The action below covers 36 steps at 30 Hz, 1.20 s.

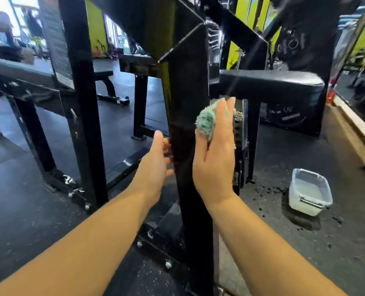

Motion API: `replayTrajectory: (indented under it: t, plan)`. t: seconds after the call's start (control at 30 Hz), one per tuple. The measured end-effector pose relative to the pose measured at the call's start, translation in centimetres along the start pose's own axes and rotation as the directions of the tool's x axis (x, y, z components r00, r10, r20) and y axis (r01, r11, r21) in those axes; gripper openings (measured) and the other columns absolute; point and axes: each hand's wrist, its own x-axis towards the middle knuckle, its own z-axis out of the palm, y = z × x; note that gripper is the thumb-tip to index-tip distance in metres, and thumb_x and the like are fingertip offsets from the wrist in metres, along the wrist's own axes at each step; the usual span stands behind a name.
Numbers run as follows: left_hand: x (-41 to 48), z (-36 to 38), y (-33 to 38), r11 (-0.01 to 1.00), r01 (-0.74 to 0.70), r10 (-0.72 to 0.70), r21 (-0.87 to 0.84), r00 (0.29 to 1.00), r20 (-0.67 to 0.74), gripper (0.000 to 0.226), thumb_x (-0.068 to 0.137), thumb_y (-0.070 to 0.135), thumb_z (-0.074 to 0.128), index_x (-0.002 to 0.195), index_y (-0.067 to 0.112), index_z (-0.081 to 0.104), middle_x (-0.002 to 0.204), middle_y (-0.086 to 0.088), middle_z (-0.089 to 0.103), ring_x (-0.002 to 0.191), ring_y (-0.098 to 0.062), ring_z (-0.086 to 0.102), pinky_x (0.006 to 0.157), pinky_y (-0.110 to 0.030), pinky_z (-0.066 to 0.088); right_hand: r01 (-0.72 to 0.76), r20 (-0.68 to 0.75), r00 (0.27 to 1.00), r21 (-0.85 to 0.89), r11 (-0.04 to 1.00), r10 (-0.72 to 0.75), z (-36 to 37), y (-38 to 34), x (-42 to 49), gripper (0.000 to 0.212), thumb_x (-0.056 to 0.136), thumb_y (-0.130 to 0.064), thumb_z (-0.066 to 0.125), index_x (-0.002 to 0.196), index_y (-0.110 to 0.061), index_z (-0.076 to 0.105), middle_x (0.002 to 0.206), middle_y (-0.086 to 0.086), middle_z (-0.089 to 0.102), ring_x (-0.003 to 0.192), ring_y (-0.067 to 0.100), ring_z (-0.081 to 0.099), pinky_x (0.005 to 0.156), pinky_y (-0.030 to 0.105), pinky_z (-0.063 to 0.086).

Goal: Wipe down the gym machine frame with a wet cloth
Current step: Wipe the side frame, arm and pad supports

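A black upright post (pixel 188 86) of the gym machine frame stands in the middle of the view. My right hand (pixel 215 154) presses a bunched green cloth (pixel 207 121) against the post's right side with straight fingers. My left hand (pixel 156 161) lies at the post's left side, its fingers loosely bent and touching the post; it holds nothing. A darker wet band shows on the post at hand height.
A clear plastic tub (pixel 309 192) with water sits on the rubber floor at the right, with wet spots around it. A black padded bar (pixel 271 84) juts right behind the post. Other black frame legs (pixel 81 103) and a bench (pixel 104 82) stand at the left.
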Motion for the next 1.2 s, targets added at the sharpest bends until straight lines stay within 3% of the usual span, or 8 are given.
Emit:
replayTrajectory:
  t: [0.1, 0.2, 0.37, 0.47, 0.7, 0.87, 1.03, 1.2]
  plan:
    - [0.8, 0.4, 2.7, 0.997, -0.078, 0.078, -0.001, 0.996, 0.030, 0.059, 0.100, 0.052, 0.017, 0.082, 0.041, 0.073, 0.094, 0.016, 0.073, 0.096, -0.005, 0.066, 0.091, -0.034, 0.047, 0.200, 0.102, 0.978, -0.206, 0.958, -0.183, -0.6, 0.9, -0.4, 0.055, 0.103, -0.031, 0.031, 0.152, -0.023, 0.007, 0.157, 0.006, -0.003, 0.147, 0.023, 0.002, 0.118, 0.027, 0.013]
    - [1.3, 0.4, 4.4, 0.989, -0.140, 0.141, -0.048, 0.990, 0.024, 0.055, 0.101, 0.047, 0.017, 0.084, 0.035, 0.068, 0.085, 0.017, 0.072, 0.083, 0.000, 0.066, 0.076, -0.024, 0.048, 0.477, 0.358, 0.872, -0.472, 0.742, -0.333, -1.9, 2.5, -2.8, 0.053, 0.101, -0.024, 0.032, 0.150, -0.023, 0.012, 0.159, 0.002, -0.012, 0.146, 0.032, -0.005, 0.120, 0.042, 0.008]
    - [2.0, -0.4, 6.5, 0.989, -0.123, 0.123, -0.078, 0.992, 0.004, 0.052, 0.099, 0.052, 0.020, 0.097, 0.030, 0.067, 0.098, 0.006, 0.071, 0.095, -0.011, 0.064, 0.091, -0.034, 0.049, 0.686, 0.512, 0.718, -0.638, 0.351, -0.472, -0.7, -1.8, 6.4, 0.054, 0.087, -0.022, 0.046, 0.141, -0.016, 0.044, 0.150, 0.012, 0.037, 0.130, 0.034, 0.029, 0.115, 0.046, 0.005]
    - [2.6, -0.8, 6.7, 0.991, -0.073, 0.075, -0.110, 0.997, 0.010, 0.053, 0.099, 0.054, 0.021, 0.097, 0.025, 0.065, 0.092, 0.001, 0.069, 0.092, -0.020, 0.066, 0.091, -0.045, 0.051, 0.703, 0.583, 0.683, -0.688, 0.179, -0.440, 0.6, -4.4, 11.4, 0.050, 0.091, -0.034, 0.050, 0.139, -0.022, 0.047, 0.150, 0.011, 0.037, 0.135, 0.035, 0.032, 0.115, 0.047, -0.002]
    - [2.8, -2.3, 7.7, 0.996, -0.003, 0.008, -0.089, 0.998, 0.059, 0.048, 0.100, 0.048, 0.018, 0.094, 0.025, 0.060, 0.104, -0.003, 0.061, 0.097, -0.023, 0.057, 0.081, -0.036, 0.046, 0.861, 0.768, 0.471, -0.507, 0.037, -0.434, -2.4, -4.4, 12.9, 0.052, 0.093, -0.030, 0.050, 0.142, -0.015, 0.044, 0.147, 0.016, 0.039, 0.135, 0.034, 0.035, 0.115, 0.043, 0.012]
    - [5.3, -2.8, 12.4, 0.969, -0.095, 0.086, -0.230, 0.995, -0.048, 0.055, 0.100, 0.052, 0.022, 0.105, 0.018, 0.064, 0.094, -0.004, 0.069, 0.085, -0.023, 0.062, 0.073, -0.036, 0.048, 0.860, 0.844, 0.461, -0.501, -0.096, -0.273, 3.5, -9.0, 18.7, 0.054, 0.099, -0.039, 0.024, 0.150, -0.020, 0.022, 0.155, 0.014, 0.024, 0.143, 0.032, 0.021, 0.117, 0.046, 0.005]
    - [6.3, -4.5, 15.8, 0.846, 0.043, -0.025, -0.531, 0.999, 0.042, 0.058, 0.099, 0.053, 0.019, 0.114, 0.011, 0.056, 0.092, -0.015, 0.065, 0.084, -0.033, 0.062, 0.069, -0.040, 0.049, 0.852, 0.853, 0.487, -0.511, -0.110, -0.190, 10.6, -13.1, 23.4, 0.057, 0.102, -0.042, 0.020, 0.152, -0.023, 0.000, 0.160, 0.009, 0.000, 0.147, 0.026, 0.000, 0.117, 0.043, -0.007]
    - [6.4, -5.5, 17.1, 0.859, -0.042, 0.010, -0.510, 0.998, -0.065, 0.048, 0.102, 0.045, 0.022, 0.118, 0.014, 0.055, 0.095, -0.006, 0.061, 0.085, -0.026, 0.061, 0.069, -0.039, 0.050, 0.903, 0.839, 0.395, -0.429, -0.007, -0.375, 5.5, -10.5, 21.8, 0.049, 0.095, -0.029, 0.039, 0.142, -0.016, 0.042, 0.142, 0.015, 0.046, 0.131, 0.033, 0.042, 0.114, 0.046, 0.028]
